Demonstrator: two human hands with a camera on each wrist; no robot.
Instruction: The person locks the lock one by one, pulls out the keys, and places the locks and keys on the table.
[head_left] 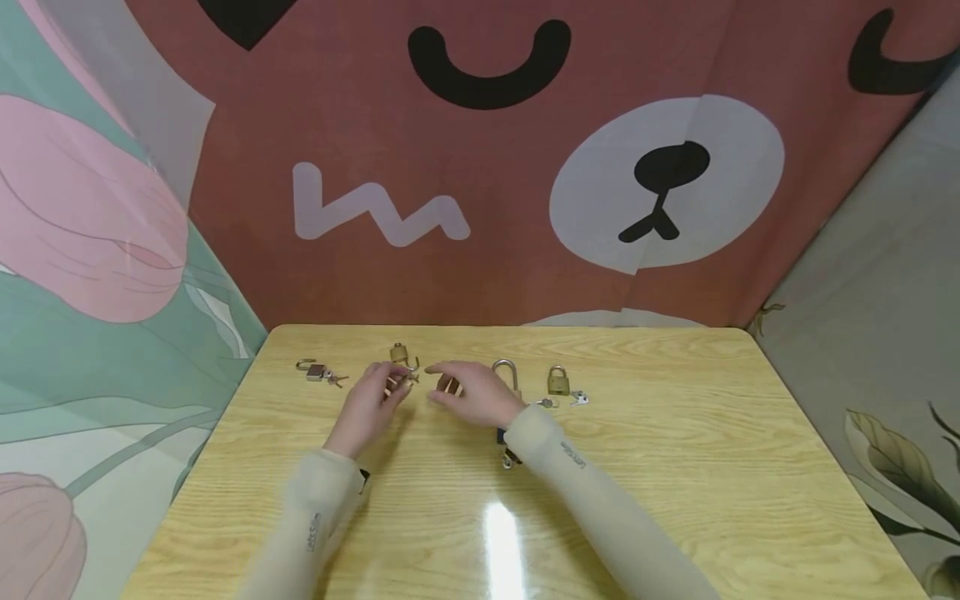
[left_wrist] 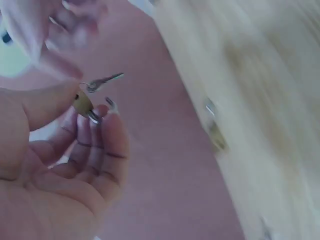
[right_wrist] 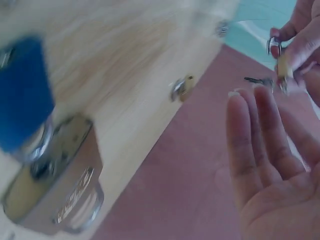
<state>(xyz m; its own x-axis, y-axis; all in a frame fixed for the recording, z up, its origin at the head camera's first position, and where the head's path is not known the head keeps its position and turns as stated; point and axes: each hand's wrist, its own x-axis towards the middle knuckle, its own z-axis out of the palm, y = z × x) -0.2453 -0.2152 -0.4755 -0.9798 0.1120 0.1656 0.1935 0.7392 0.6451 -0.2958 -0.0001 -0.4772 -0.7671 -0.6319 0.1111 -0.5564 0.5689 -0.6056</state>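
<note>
My left hand (head_left: 367, 408) pinches a small brass padlock (left_wrist: 83, 104) between thumb and fingers, above the table's far left part. Its shackle (right_wrist: 272, 46) stands open, one end free of the body. At the padlock's base a small key (left_wrist: 106, 81) hangs from a thin ring. Just right of it, my right hand (head_left: 476, 396) is raised with its fingers relaxed and apart, holding nothing. In the right wrist view, the right fingertips (right_wrist: 260, 90) come up close to the key. Behind the left hand, another brass padlock (head_left: 400, 354) lies on the table with its shackle open.
At the far left lies a dark padlock (head_left: 316, 372) with open shackle and keys (head_left: 336, 380). Under the right forearm are a long-shackled padlock (head_left: 506, 368) and a blue padlock (right_wrist: 22, 95). Further right sits a brass padlock (head_left: 558, 383) beside keys (head_left: 580, 398). A printed curtain (head_left: 510, 283) backs the table.
</note>
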